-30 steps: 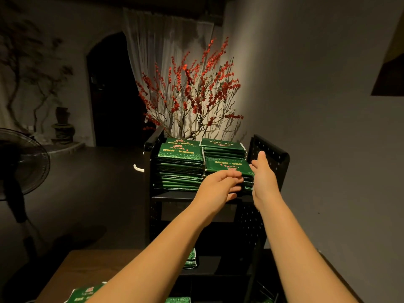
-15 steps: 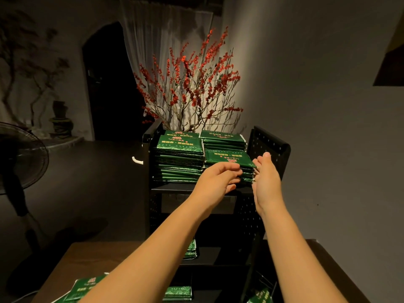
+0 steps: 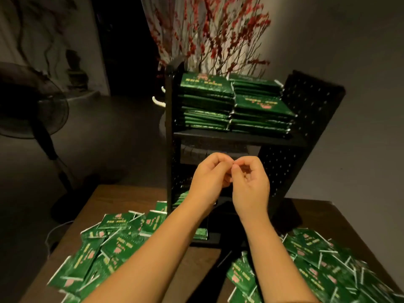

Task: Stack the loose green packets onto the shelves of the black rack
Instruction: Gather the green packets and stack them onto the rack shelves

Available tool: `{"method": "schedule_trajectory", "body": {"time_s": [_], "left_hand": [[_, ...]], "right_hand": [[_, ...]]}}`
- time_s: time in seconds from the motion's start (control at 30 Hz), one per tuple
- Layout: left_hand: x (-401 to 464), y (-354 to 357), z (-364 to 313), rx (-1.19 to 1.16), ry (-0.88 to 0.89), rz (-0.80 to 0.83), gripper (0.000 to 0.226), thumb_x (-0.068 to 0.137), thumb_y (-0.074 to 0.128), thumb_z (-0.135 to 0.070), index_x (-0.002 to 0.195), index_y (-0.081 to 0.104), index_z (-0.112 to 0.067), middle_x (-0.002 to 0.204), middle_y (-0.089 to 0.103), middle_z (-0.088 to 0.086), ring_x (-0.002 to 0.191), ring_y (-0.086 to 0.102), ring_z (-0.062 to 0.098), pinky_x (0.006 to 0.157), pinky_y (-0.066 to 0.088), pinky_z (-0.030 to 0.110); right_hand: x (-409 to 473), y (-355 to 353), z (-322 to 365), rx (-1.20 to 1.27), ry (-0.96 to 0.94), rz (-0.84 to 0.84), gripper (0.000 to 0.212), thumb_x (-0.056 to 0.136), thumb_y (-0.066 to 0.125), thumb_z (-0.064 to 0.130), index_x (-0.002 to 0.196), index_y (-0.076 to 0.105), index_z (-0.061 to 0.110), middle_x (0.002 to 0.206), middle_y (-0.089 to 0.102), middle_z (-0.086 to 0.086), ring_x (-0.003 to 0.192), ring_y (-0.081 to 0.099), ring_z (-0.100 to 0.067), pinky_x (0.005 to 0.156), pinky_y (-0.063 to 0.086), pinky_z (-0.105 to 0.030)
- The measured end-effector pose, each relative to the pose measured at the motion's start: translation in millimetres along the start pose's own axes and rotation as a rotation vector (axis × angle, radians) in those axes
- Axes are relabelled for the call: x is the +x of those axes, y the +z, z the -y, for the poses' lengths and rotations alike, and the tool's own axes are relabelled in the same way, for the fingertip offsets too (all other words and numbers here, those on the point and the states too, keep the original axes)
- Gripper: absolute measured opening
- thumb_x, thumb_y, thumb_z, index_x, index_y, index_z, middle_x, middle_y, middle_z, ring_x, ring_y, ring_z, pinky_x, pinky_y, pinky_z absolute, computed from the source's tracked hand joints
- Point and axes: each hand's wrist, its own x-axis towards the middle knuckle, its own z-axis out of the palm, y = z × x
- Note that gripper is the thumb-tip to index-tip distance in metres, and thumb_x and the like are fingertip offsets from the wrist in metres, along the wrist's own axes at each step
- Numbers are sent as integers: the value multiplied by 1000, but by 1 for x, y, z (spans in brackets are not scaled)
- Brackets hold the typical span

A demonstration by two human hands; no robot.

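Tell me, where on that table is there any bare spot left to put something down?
A strip of bare wooden table runs between the left heap of packets and the right heap of packets, up to the black rack. The table's far left corner is also bare. The rack's top shelf is crowded with stacks.

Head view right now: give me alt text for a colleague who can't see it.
Both hands, left hand and right hand, hover with curled fingers, fingertips meeting, holding no packet, in front of the black rack. Its top shelf carries neat stacks of green packets. Loose green packets lie in heaps on the wooden table at both sides.
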Motion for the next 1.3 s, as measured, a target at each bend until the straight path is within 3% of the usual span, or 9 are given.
{"method": "schedule_trajectory", "body": {"time_s": [0.27,0.6,0.67,0.73,0.8,0.9,1.07,1.23,1.3], "left_hand": [[-37,-69,108,176,-184,-264,22,94,50,-6,75,55,-15,65,52,-5,57,46,6,57,37,25],[-107,-161,205,651,-351,-233,12,97,53,-15,88,55,-22,73,54,-8,64,49,7,60,35,29],[-120,-180,211,778,-372,-196,8,91,58,-12,96,56,-19,83,58,-5,78,55,14,68,39,30],[-132,-198,216,992,-375,-151,38,85,67,-19,121,55,-19,116,59,3,113,53,23,93,43,38],[-145,-212,217,1219,-493,-37,87,78,76,-38,149,26,-34,157,25,1,147,19,26,115,24,57],[-166,-230,224,1393,-723,166,130,65,83,-55,149,-17,-52,157,-33,-12,146,-29,30,108,0,77],[-177,-241,237,1258,-890,109,138,61,87,-53,146,-21,-55,156,-38,-7,143,-35,33,105,0,81],[-181,-242,245,1255,-838,67,122,71,75,-64,148,-19,-53,157,-37,-6,145,-31,35,106,4,80],[-183,-238,250,1268,-824,48,117,75,71,-65,149,-19,-52,157,-37,-5,145,-30,36,108,4,78]], "right_hand": [[-77,60,-67,-109,338,273,19,93,56,4,83,54,20,70,56,5,58,52,1,54,41,-10],[-165,114,-142,-315,551,787,20,92,50,1,92,53,21,92,59,3,74,54,-12,65,39,-25],[-181,126,-154,-377,580,880,24,92,54,3,101,53,24,115,57,-1,91,58,-15,74,41,-26],[-189,134,-165,-461,636,906,28,92,57,6,116,53,21,127,48,-4,103,54,-18,80,40,-25],[-192,141,-175,-530,752,923,37,93,58,9,128,48,13,129,47,-9,108,53,-24,81,41,-28],[-197,150,-182,-476,988,928,42,92,57,10,130,42,4,110,55,-13,86,54,-25,63,41,-29],[-206,163,-186,-302,1306,825,44,93,63,15,130,47,0,100,54,-9,91,58,-21,77,53,-33],[-216,172,-186,-314,1320,892,78,87,72,36,146,35,2,124,57,-11,92,57,-17,55,40,-23],[-221,175,-191,-381,1241,945,89,83,75,42,148,32,-1,126,55,-14,107,56,-25,70,48,-29]]}}
